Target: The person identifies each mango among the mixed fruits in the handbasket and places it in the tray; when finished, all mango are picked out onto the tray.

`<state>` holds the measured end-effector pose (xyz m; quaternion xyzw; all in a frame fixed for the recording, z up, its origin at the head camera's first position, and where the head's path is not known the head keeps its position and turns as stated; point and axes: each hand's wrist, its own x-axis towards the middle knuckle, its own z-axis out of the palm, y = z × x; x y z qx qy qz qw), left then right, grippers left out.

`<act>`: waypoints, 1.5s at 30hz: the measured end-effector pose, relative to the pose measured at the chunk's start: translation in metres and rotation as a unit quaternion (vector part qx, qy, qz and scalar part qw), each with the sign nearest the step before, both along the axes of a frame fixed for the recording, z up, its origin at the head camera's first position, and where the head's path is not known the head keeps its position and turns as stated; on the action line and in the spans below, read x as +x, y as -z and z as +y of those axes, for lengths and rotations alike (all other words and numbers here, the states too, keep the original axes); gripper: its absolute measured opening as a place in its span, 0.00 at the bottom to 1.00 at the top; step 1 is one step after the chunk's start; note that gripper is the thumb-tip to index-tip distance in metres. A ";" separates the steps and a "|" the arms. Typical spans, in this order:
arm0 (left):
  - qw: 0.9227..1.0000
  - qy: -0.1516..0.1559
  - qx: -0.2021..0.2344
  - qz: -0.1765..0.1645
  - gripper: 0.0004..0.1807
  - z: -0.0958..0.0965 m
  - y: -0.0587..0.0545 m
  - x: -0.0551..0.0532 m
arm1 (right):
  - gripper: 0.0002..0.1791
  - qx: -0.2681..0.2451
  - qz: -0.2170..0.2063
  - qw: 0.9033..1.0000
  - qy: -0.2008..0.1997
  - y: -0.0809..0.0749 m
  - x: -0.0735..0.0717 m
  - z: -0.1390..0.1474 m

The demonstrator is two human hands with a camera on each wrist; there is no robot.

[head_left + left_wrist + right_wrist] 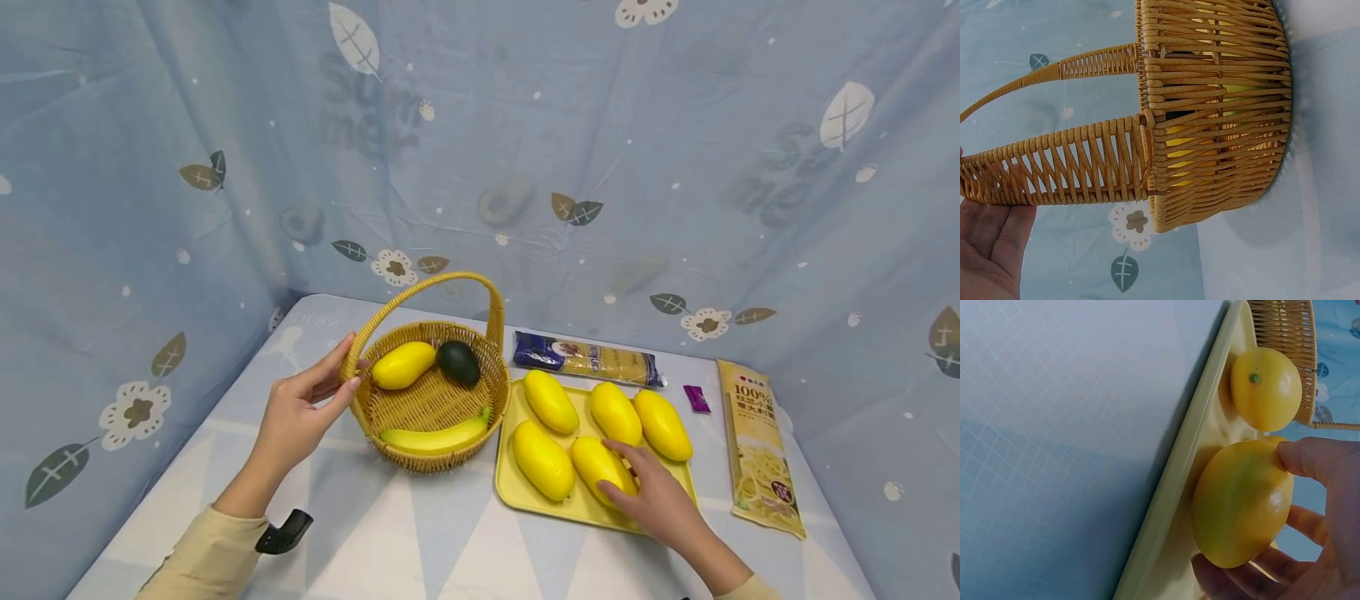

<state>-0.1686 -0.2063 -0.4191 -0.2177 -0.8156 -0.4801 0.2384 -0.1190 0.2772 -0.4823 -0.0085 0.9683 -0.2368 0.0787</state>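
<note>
My left hand point(300, 408) holds the left side of the wicker basket's arched handle point(1054, 165), thumb and fingers on either side of it. Inside the basket point(420, 406) lie a yellow mango point(405, 365), a dark green avocado point(458, 363) and a banana point(435, 437). My right hand point(660, 500) grips a mango point(1241, 506) at the front of the yellow tray point(577, 511), its thumb on one side and fingers curled round the other. Several more mangoes point(543, 460) lie on that tray, close around the gripped one.
Behind the tray is a blue and yellow pasta packet point(588, 359). To its right lie a small purple wrapped piece point(697, 398) and a tall yellow noodle packet point(761, 450). A blue patterned curtain point(480, 150) encloses the table's back and sides.
</note>
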 end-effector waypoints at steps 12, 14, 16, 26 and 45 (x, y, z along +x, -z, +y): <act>1.000 -0.008 -0.006 -0.002 0.38 -0.001 -0.001 0.000 | 0.35 -0.012 0.032 0.999 -0.005 -0.015 -0.002 -0.001; 1.000 -0.009 -0.006 -0.003 0.38 -0.001 -0.001 0.001 | 0.34 -0.011 0.050 0.999 -0.014 -0.018 -0.005 -0.003; 1.000 -0.010 -0.007 -0.001 0.38 -0.001 -0.001 0.001 | 0.32 -0.011 0.070 0.997 -0.024 -0.021 -0.008 -0.006; 1.000 -0.004 -0.002 0.001 0.38 -0.002 0.000 -0.001 | 0.26 -0.035 0.137 0.985 -0.098 -0.038 -0.031 -0.045; 1.000 -0.012 -0.012 -0.002 0.37 -0.001 0.001 -0.002 | 0.27 -0.104 0.113 0.966 -0.210 -0.067 -0.098 -0.130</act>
